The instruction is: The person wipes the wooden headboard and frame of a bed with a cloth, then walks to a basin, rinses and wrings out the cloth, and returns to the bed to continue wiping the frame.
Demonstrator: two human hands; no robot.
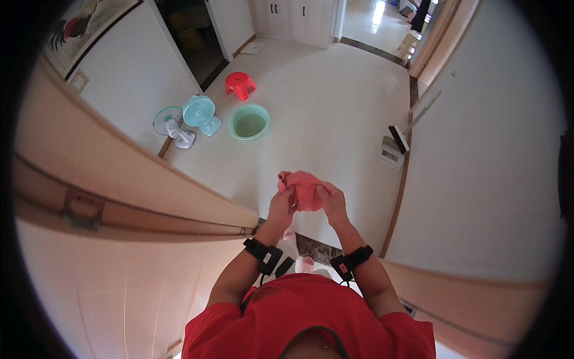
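Observation:
A pink cloth (306, 188), bunched and partly folded, is held up in front of me between both hands. My left hand (282, 207) pinches its left side, and my right hand (332, 202) grips its right edge with thumb and fingers. Beyond the cloth, to the left on the floor, stands a light green plastic basin (249, 122) with water in it. A red plastic stool (241, 85) is just behind the basin.
Two fans, one light blue (199, 111) and one white (181, 134), stand by the left wall. A floor squeegee (399, 139) leans at the right wall beside a white scale-like object (390, 153). A wooden door frame (148, 179) is close on my left; a dark stone threshold (318, 250) lies near my feet.

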